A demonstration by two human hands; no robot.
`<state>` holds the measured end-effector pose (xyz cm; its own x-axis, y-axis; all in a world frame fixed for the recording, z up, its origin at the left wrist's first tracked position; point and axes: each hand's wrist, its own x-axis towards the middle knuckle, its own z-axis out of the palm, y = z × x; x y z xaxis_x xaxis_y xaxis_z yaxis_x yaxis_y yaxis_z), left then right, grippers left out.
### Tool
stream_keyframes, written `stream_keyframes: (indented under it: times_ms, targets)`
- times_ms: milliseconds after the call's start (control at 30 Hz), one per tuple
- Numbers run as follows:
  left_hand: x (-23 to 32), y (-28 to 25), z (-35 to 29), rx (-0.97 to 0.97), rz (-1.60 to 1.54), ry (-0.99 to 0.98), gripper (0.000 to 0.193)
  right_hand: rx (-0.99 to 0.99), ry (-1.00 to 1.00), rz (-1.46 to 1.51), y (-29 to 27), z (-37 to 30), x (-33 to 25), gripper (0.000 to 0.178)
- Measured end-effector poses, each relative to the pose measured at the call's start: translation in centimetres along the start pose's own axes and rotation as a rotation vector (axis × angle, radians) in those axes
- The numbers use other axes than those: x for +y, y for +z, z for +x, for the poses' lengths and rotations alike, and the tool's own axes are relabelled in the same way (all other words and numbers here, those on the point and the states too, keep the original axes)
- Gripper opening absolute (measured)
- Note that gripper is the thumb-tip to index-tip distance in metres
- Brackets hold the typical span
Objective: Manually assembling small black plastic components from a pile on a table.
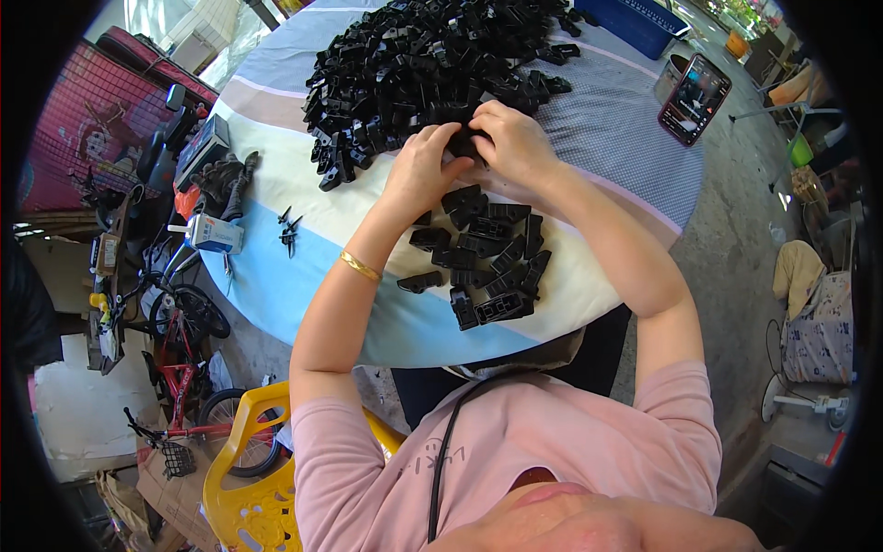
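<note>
A large heap of black plastic parts (414, 64) covers the far middle of the table. At its near edge my left hand (423, 173) and my right hand (517, 147) meet, fingers bent. Between them is a black plastic part (467, 147), mostly hidden by the fingers, and both hands grip it. Closer to me, under my wrists, lies a smaller group of black plastic parts (487, 244), loosely spread on the cloth. These are blocky pieces with slots and ridges. A few thin black pieces (289, 232) lie apart, left of my left forearm.
A striped cloth (368, 322) covers the round table. A phone (696, 99) leans against a round container at right; a blue basket (635, 23) stands at the far right. Small boxes (213, 234) sit at the left edge. A yellow chair (241, 469) and red bicycle (184, 382) stand left.
</note>
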<state>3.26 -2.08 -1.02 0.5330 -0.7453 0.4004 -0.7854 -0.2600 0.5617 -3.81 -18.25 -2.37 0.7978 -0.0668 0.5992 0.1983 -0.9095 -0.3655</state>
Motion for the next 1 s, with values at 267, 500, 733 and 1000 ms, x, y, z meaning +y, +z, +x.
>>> stream_keyframes:
  times_ms: [267,500,733,1000]
  targets:
    - [-0.4,0.2,-0.6,-0.047,0.191,0.064,0.028,-0.016,0.191,0.096,0.4,0.4,-0.2,0.010]
    - [0.9,-0.6,-1.2,-0.017,-0.138,-0.132,0.022,-0.115,0.344,0.211,-1.8,0.1,0.6,0.037]
    - [-0.4,-1.8,-1.6,0.011,-1.332,-0.654,0.023,-0.159,0.391,0.299,-3.2,0.1,-0.3,0.039]
    - [1.8,-0.8,-2.3,0.011,-1.150,-0.583,0.023,-0.111,0.329,0.687,-2.7,-0.6,-3.5,0.034]
